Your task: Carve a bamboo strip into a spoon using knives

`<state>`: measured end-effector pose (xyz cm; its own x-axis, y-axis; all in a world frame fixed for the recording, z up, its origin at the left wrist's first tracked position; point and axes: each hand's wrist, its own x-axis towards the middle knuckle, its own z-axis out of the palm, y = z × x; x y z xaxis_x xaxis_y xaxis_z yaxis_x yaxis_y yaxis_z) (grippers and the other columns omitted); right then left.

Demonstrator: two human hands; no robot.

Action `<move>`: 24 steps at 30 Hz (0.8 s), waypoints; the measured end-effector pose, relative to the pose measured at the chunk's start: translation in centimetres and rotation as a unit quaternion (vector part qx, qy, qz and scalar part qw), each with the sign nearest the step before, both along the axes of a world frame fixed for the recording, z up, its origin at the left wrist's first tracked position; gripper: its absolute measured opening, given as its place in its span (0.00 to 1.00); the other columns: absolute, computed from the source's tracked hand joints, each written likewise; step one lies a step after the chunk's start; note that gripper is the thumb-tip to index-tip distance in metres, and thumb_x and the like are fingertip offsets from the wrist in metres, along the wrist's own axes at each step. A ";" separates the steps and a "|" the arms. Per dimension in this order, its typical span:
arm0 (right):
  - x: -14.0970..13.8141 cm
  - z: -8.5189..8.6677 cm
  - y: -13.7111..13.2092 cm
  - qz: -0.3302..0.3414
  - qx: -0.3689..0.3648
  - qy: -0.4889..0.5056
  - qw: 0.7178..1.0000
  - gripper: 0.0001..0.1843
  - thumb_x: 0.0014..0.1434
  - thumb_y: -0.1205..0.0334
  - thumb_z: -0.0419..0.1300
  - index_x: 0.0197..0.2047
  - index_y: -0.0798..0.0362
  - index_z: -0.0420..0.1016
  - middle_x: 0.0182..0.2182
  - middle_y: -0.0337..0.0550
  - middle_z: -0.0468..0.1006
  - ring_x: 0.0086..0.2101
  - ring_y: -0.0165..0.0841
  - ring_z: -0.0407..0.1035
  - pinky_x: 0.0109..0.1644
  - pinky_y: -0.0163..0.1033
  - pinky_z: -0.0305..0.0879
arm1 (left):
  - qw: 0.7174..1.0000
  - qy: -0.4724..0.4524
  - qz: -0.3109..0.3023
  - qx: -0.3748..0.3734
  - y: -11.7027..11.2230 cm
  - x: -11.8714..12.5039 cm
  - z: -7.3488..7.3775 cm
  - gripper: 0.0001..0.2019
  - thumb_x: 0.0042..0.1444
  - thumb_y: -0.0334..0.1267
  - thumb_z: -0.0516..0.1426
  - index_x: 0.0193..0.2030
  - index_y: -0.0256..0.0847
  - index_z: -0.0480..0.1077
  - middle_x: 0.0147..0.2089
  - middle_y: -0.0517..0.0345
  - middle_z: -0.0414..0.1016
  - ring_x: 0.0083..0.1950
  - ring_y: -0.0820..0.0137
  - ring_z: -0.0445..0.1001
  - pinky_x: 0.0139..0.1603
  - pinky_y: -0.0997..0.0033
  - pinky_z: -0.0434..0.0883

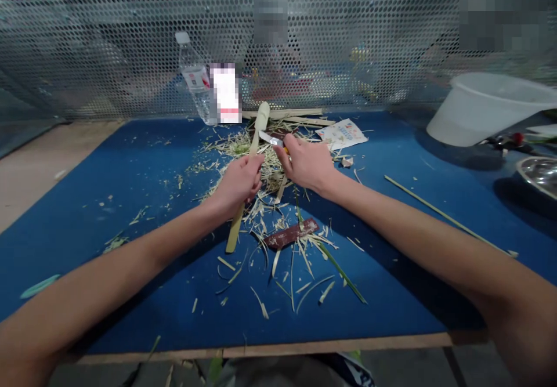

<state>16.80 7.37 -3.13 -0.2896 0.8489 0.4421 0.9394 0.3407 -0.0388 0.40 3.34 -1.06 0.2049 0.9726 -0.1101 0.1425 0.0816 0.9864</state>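
A long bamboo strip [235,227] with a paler, rounded, spoon-like end [262,114] slants away from me over the table. My left hand [241,184] is closed round its middle. Closed on the handle of a knife [272,139], my right hand [307,158] is just to the right. The knife's blade points left, its tip at the neck below the rounded end; whether it cuts in I cannot tell. Most of the handle is hidden, with a bit of yellow showing. Below both hands lies a heap of pale shavings [230,146].
Scraps surround a dark red flat block [292,234] on the blue table mat [165,300]. Behind stand a water bottle [195,82], a lit phone [226,94] and a perforated metal screen [130,44]. A printed packet [343,134], thin stick [444,213], white tub [465,114] and metal bowl [539,172] lie right.
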 end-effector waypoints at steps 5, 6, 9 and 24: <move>-0.5 -1.3 -0.4 0.059 -0.039 0.010 0.997 0.30 0.68 0.43 0.31 0.47 0.53 0.65 0.39 0.48 0.79 0.29 0.34 0.67 0.28 0.40 0.40 | 0.998 -0.046 -0.051 0.002 0.7 -0.4 0.0 0.13 0.65 0.41 0.45 0.28 0.44 0.52 0.18 0.71 0.49 0.12 0.82 0.47 0.11 0.77 0.47; -0.6 -1.5 -0.4 0.070 -0.042 0.012 0.997 0.30 0.68 0.43 0.31 0.48 0.53 0.65 0.39 0.48 0.79 0.29 0.34 0.67 0.28 0.40 0.41 | 0.997 -0.055 -0.056 0.002 0.8 -0.4 -0.1 0.12 0.65 0.40 0.44 0.29 0.44 0.53 0.19 0.71 0.51 0.12 0.82 0.47 0.11 0.77 0.47; -0.5 -1.9 -0.4 0.101 -0.038 0.018 0.994 0.29 0.68 0.43 0.33 0.48 0.53 0.65 0.41 0.47 0.79 0.30 0.33 0.68 0.28 0.40 0.42 | 0.996 -0.057 -0.061 0.015 1.1 -0.8 -0.4 0.07 0.63 0.35 0.45 0.33 0.43 0.55 0.24 0.70 0.57 0.12 0.83 0.52 0.13 0.77 0.53; -0.8 -0.6 -1.0 0.068 -0.017 -0.050 0.996 0.26 0.69 0.47 0.34 0.47 0.52 0.67 0.36 0.48 0.81 0.25 0.32 0.67 0.29 0.40 0.38 | 0.998 0.022 -0.045 0.043 1.0 -1.2 -0.4 0.10 0.66 0.39 0.50 0.33 0.41 0.58 0.18 0.72 0.55 0.12 0.84 0.52 0.13 0.79 0.50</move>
<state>16.03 6.37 -3.77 -0.4441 0.8129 0.3769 0.8843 0.4654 0.0381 -0.78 4.36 -1.45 0.2891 0.9565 -0.0384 0.1879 -0.0173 0.9820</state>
